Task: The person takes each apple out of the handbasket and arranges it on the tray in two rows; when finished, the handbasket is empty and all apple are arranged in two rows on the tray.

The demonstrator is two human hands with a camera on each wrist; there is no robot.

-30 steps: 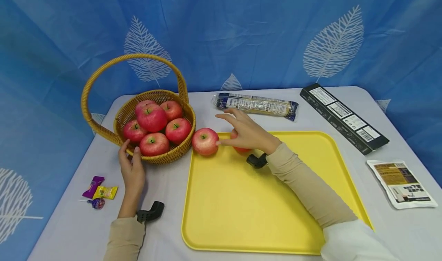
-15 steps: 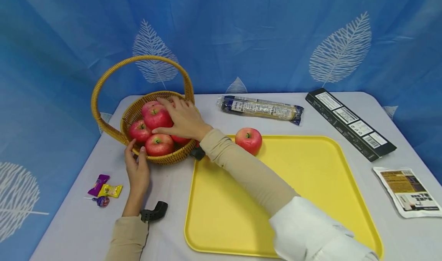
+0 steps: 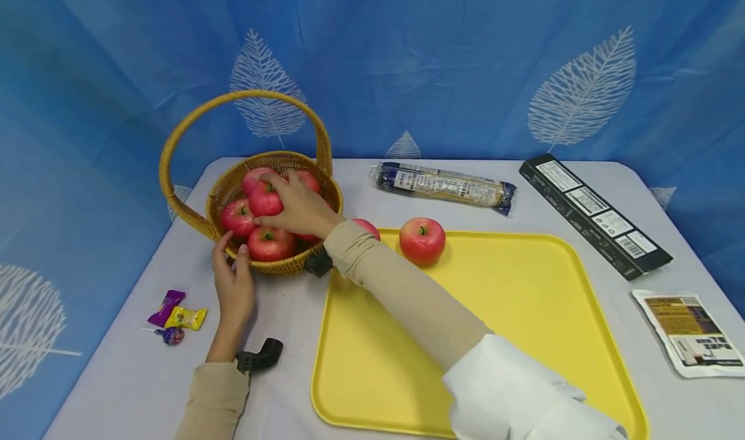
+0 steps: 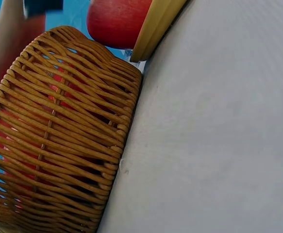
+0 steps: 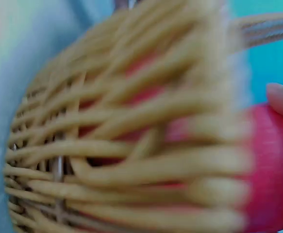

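Note:
A wicker basket [image 3: 279, 266] with a tall handle stands at the left and holds several red apples. My left hand [image 3: 235, 291] holds its near-left rim, fingertips and thumb at the weave; the left wrist view shows the basket's side [image 4: 58, 131] up close. Reaching over the basket from the right, my right hand [image 3: 304, 206] grips the topmost apple [image 3: 264, 200], with fingers over its far side and thumb on its near side. The sleeve partly hides another apple [image 3: 368, 228] beside the basket. One more apple [image 3: 422, 241] sits on the yellow tray's far edge.
The yellow tray [image 3: 477, 349] lies under the right forearm. Behind it is a long clear-and-blue packet [image 3: 445, 186]. A black box [image 3: 593, 215] and white pouch [image 3: 689, 333] lie right; wrapped candies [image 3: 185, 318] and a lollipop [image 3: 172, 336] lie left.
My right hand has moved left from the apples at the tray's far edge to the basket and taken hold of the top apple. The left hand stays at the rim.

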